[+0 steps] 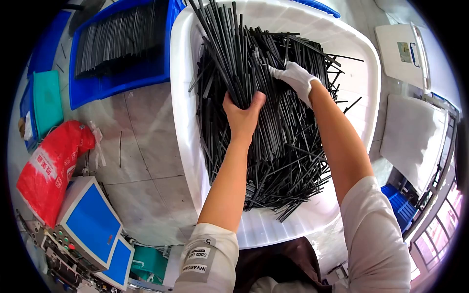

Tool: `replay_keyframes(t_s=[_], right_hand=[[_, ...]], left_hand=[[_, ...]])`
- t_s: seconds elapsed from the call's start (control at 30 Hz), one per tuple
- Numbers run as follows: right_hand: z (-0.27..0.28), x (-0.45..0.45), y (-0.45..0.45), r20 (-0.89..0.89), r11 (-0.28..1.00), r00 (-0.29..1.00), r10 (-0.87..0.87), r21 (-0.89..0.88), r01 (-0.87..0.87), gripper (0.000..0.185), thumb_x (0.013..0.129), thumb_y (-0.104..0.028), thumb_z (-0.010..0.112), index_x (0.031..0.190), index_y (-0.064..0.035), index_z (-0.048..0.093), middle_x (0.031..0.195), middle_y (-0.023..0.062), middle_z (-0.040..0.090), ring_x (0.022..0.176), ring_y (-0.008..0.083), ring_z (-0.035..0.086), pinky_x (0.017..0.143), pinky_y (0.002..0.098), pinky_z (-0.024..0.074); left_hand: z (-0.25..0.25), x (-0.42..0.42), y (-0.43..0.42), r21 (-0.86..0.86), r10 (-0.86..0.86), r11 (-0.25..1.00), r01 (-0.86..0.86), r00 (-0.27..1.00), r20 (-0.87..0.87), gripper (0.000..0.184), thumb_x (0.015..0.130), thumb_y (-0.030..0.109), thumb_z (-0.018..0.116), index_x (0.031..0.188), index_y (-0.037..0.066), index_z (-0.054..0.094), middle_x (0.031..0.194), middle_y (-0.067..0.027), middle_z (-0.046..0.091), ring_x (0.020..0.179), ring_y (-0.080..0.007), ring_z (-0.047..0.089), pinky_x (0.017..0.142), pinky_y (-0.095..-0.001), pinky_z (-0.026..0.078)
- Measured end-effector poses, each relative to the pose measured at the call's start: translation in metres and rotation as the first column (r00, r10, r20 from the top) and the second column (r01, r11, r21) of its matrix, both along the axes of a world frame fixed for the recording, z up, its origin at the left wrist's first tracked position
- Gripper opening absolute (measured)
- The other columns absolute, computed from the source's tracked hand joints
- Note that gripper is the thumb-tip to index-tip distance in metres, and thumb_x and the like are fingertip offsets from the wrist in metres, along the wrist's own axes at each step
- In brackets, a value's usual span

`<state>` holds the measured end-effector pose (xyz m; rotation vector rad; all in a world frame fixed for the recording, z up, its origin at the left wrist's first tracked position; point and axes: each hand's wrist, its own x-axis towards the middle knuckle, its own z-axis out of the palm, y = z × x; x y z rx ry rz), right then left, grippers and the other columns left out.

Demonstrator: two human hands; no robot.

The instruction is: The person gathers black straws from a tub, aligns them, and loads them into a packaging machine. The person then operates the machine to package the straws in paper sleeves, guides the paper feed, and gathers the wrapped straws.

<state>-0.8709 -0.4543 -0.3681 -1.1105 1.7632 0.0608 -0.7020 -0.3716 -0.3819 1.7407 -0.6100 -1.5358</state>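
A large white tub (179, 97) holds a heap of thin black rods (298, 127), many lying lengthwise and others crossed at odd angles. My bare left hand (243, 111) is closed round a thick bundle of black rods (227, 53) over the left part of the heap, its thumb on the right side. To the right, my right hand (294, 78), in a white glove, reaches down into the heap with its fingers on the rods. Its fingertips are partly hidden, and what they grip cannot be made out.
A blue crate (112, 88) with aligned rods stands at the upper left. On the left are a red bag (53, 171), a teal bin (48, 102) and a machine with blue panels (93, 222). White boxes (403, 56) and a blue basket (399, 207) are on the right.
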Motion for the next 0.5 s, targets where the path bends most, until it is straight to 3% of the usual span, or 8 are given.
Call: replay_keyframes(t_s=[0.03, 0.07, 0.1, 0.13, 0.23, 0.3, 0.37, 0.5], right_hand=[[-0.003, -0.007, 0.006, -0.007, 1.000, 1.000, 0.010, 0.007, -0.010, 0.094, 0.064, -0.063, 0.060, 0.116, 0.0130, 0.038, 0.105, 0.0223, 0.054, 0.097, 0.0251, 0.054, 0.083, 0.0312, 0.0431], [-0.001, -0.009, 0.014, 0.211, 0.992, 0.970, -0.123, 0.010, 0.123, 0.096, 0.063, -0.063, 0.060, 0.117, 0.0126, 0.037, 0.108, 0.0220, 0.053, 0.101, 0.0251, 0.052, 0.085, 0.0324, 0.0415], [0.000, -0.011, 0.021, 0.416, 0.967, 0.875, -0.247, 0.045, 0.252, 0.098, 0.062, -0.064, 0.060, 0.118, 0.0122, 0.036, 0.110, 0.0218, 0.052, 0.104, 0.0251, 0.050, 0.087, 0.0336, 0.0400], [-0.004, -0.012, 0.029, 0.370, 0.940, 0.870, -0.326, 0.026, 0.341, 0.093, 0.060, -0.057, 0.068, 0.118, 0.0091, 0.037, 0.110, 0.0167, 0.052, 0.105, 0.0218, 0.048, 0.090, 0.0337, 0.0370], [0.027, 0.004, 0.037, 0.574, 0.952, 0.770, -0.278, 0.058, 0.300, 0.086, 0.057, -0.045, 0.076, 0.119, 0.0014, 0.039, 0.108, 0.0099, 0.054, 0.105, 0.0187, 0.047, 0.092, 0.0331, 0.0348], [0.041, 0.018, 0.046, 0.677, 0.958, 0.698, -0.234, 0.035, 0.286, 0.073, 0.057, -0.027, 0.079, 0.118, -0.0095, 0.043, 0.107, 0.0035, 0.055, 0.101, 0.0157, 0.050, 0.087, 0.0318, 0.0390], [0.057, 0.026, 0.050, 0.599, 0.890, 0.667, -0.442, 0.202, 0.408, 0.065, 0.064, -0.021, 0.075, 0.118, -0.0096, 0.042, 0.109, 0.0041, 0.054, 0.097, 0.0155, 0.053, 0.086, 0.0316, 0.0402], [0.064, 0.025, 0.053, 0.556, 0.826, 0.614, -0.560, 0.315, 0.468, 0.058, 0.066, -0.014, 0.072, 0.116, -0.0074, 0.044, 0.101, 0.0046, 0.058, 0.094, 0.0156, 0.055, 0.085, 0.0308, 0.0411]], left_hand=[[-0.001, 0.001, 0.005, -0.099, -0.124, 0.987, 0.128, 0.991, 0.044, 0.111, 0.046, 0.042, 0.082, 0.124, -0.009, 0.023, 0.122, -0.0218, 0.032, 0.113, -0.0308, 0.038, 0.095, -0.0359, 0.033], [-0.001, 0.002, 0.005, -0.182, -0.185, 0.961, 0.206, 0.974, 0.127, 0.116, 0.040, 0.039, 0.084, 0.124, -0.009, 0.021, 0.124, -0.0243, 0.030, 0.114, -0.0327, 0.036, 0.095, -0.0373, 0.033], [0.000, 0.002, 0.006, -0.172, -0.177, 0.965, 0.197, 0.976, 0.123, 0.116, 0.040, 0.039, 0.084, 0.124, -0.009, 0.021, 0.124, -0.0243, 0.030, 0.114, -0.0327, 0.036, 0.095, -0.0373, 0.033], [0.001, -0.001, 0.006, -0.093, -0.227, 0.961, 0.260, 0.935, 0.272, 0.116, 0.039, 0.038, 0.085, 0.123, -0.009, 0.021, 0.123, -0.0249, 0.030, 0.114, -0.0337, 0.036, 0.095, -0.0383, 0.033], [-0.003, -0.003, 0.004, -0.025, -0.278, 0.948, 0.316, 0.867, 0.413, 0.115, 0.037, 0.035, 0.085, 0.122, -0.010, 0.021, 0.121, -0.0257, 0.033, 0.113, -0.0358, 0.036, 0.095, -0.0404, 0.033], [-0.007, 0.001, 0.006, -0.088, -0.246, 0.952, 0.295, 0.901, 0.357, 0.114, 0.037, 0.035, 0.085, 0.121, -0.010, 0.022, 0.118, -0.0243, 0.038, 0.110, -0.0351, 0.040, 0.094, -0.0393, 0.034], [-0.008, 0.002, 0.010, -0.136, -0.207, 0.956, 0.259, 0.928, 0.309, 0.108, 0.038, 0.030, 0.086, 0.119, -0.009, 0.025, 0.113, -0.0217, 0.044, 0.105, -0.0325, 0.046, 0.090, -0.0364, 0.038], [-0.002, 0.007, 0.014, -0.135, -0.126, 0.985, 0.103, 0.976, -0.177, 0.087, 0.045, 0.014, 0.084, 0.114, -0.003, 0.033, 0.104, -0.0126, 0.051, 0.095, -0.0212, 0.053, 0.083, -0.0301, 0.045]])
